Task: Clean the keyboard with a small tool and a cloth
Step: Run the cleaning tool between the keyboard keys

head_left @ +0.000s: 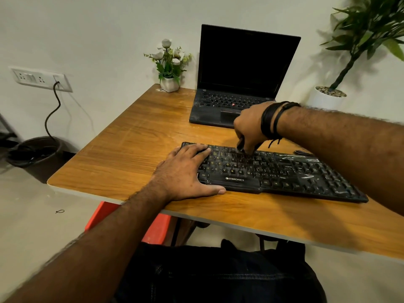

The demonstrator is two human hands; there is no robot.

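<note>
The long black plastic keyboard [273, 171], dusty and streaked white, lies on the brown wooden table [131, 149] with its long axis running from about 10 o'clock to 4 o'clock; the left hand [188, 171] lies flat on its 9 o'clock end, fingers straight and close together over the keys, thumb stretched along the near edge; it looks to be steadying the board. The right hand [249, 130] hangs over the upper key rows toward 12 o'clock, fingers curled downward and bunched, apparently pinching a small dark tool [240, 146], though little of it shows; its tip sits at the keys directly beneath the fingertips, so I judge the next stroke runs along the row toward 3 o'clock, where the right hand is nearer. Counted: one keyboard, one tool, no cloth visible, one open black laptop [240, 79] at 12 o'clock, two potted plants.
</note>
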